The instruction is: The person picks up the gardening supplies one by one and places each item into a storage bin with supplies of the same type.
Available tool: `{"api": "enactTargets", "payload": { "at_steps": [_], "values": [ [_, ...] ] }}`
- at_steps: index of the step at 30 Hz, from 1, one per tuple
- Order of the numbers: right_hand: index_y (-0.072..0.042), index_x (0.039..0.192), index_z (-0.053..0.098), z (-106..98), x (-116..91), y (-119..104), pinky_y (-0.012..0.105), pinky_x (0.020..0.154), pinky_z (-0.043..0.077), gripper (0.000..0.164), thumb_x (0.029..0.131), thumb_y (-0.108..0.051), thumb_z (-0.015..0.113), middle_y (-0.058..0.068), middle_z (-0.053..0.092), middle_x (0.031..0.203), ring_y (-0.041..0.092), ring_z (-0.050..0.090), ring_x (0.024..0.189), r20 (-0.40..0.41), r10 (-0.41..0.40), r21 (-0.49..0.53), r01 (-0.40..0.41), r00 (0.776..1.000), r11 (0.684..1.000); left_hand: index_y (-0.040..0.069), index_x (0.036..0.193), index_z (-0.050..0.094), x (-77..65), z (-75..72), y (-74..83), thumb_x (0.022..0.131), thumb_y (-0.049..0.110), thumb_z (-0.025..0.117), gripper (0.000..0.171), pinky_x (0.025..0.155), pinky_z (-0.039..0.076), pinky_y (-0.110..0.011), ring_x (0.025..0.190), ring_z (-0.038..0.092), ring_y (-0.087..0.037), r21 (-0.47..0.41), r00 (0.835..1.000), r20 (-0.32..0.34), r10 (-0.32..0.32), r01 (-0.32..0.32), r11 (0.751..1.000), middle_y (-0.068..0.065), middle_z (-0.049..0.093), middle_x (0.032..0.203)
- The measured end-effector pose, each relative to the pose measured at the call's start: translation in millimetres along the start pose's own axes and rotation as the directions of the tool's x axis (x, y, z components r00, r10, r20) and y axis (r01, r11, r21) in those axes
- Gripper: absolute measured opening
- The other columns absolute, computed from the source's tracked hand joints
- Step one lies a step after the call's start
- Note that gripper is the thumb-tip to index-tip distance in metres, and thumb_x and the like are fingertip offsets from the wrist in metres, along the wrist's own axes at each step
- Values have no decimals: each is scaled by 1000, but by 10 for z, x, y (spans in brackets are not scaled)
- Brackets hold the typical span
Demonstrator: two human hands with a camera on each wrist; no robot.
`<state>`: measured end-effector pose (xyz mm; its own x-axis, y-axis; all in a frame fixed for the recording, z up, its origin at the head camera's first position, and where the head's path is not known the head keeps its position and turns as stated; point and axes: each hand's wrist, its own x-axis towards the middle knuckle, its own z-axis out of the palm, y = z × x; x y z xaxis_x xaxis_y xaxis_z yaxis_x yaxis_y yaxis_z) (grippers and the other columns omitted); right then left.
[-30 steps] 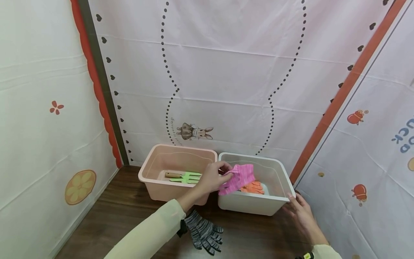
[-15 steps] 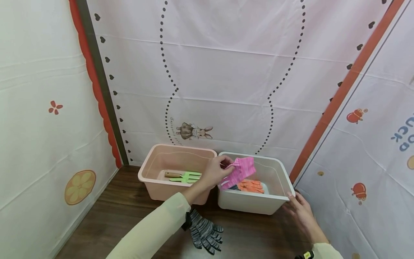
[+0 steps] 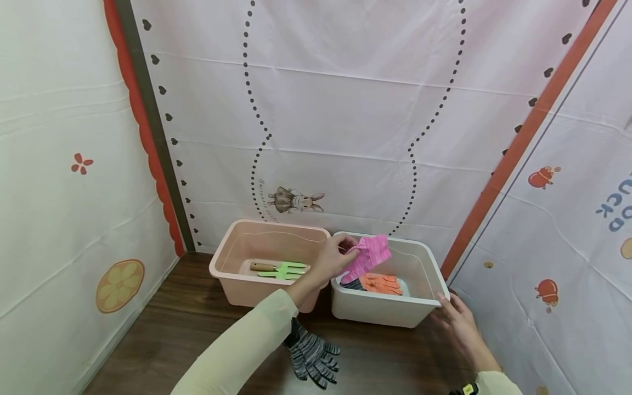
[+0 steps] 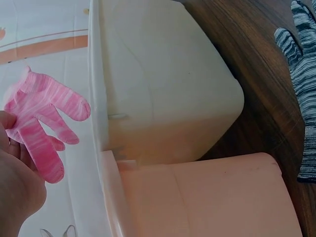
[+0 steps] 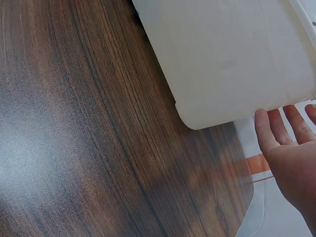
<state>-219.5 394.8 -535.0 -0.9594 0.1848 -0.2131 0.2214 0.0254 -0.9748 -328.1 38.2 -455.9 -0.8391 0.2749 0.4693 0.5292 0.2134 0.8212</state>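
A pink knit glove point(image 3: 369, 253) is pinched between the thumb and fingers of my left hand point(image 3: 332, 258), over the left part of the white bin point(image 3: 390, 310). Its fingers dangle in the left wrist view. Inside that bin lie an orange glove point(image 3: 382, 283) and a dark grey one point(image 3: 354, 284), partly covered by the pink glove. My right hand point(image 3: 459, 321) holds the bin's front right corner at the rim, its fingers against the outer wall in the right wrist view. A grey-black striped glove point(image 3: 313, 354) lies on the table below my left forearm.
A pink bin point(image 3: 269, 293) stands left of the white one, close beside it. In it are green garden forks point(image 3: 286, 269), one with a wooden handle showing. Printed cloth walls point(image 3: 336, 120) enclose the dark wooden table point(image 3: 163, 329) at the back and sides.
My left hand has lifted the pink glove slightly up and to the right, uncovering more of the grey and orange gloves. My right hand has stayed at the white bin's corner.
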Motion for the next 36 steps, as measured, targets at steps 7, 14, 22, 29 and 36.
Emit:
{"api": "enactTargets", "payload": {
  "at_steps": [7,14,22,29,36],
  "values": [
    [-7,169,15,6,-2,-1,48,116,45,82,110,-51,51,16,23,169,-9,59,103,0,0,9,0,1000,1000,8,101,75,16,46,-76,94,11,80,10,76,58,-23,83,64,-8,-19,999,-10,-31,30,999,1,71,92],
    [-6,167,18,-9,-4,6,45,114,48,81,109,-50,53,13,29,165,-8,60,104,-5,3,7,-3,1000,1000,9,100,74,0,100,-127,94,13,81,10,76,58,-23,83,65,-8,-3,1000,-5,-29,29,1000,2,71,92],
    [-8,167,20,-12,-10,-11,43,113,49,80,109,-49,55,2,42,151,-5,61,107,-5,9,18,-9,1000,1000,10,99,75,-12,164,-126,93,12,82,9,77,58,-22,83,65,-6,23,999,-19,-45,45,999,3,72,91],
    [-8,167,20,1,-15,-28,44,114,48,79,109,-48,55,-4,46,144,-5,62,107,-8,4,17,-4,1000,1000,10,99,75,-62,224,-169,94,12,80,7,77,59,-23,82,66,-7,8,998,12,-55,55,998,3,72,90],
    [-7,166,21,-3,-12,-10,47,116,46,79,109,-50,54,5,41,152,-6,61,105,-7,1,11,-1,1000,1000,14,99,76,-113,268,-196,95,15,80,6,77,58,-23,84,66,-5,52,996,36,-81,79,996,6,70,92]
  ]
}}
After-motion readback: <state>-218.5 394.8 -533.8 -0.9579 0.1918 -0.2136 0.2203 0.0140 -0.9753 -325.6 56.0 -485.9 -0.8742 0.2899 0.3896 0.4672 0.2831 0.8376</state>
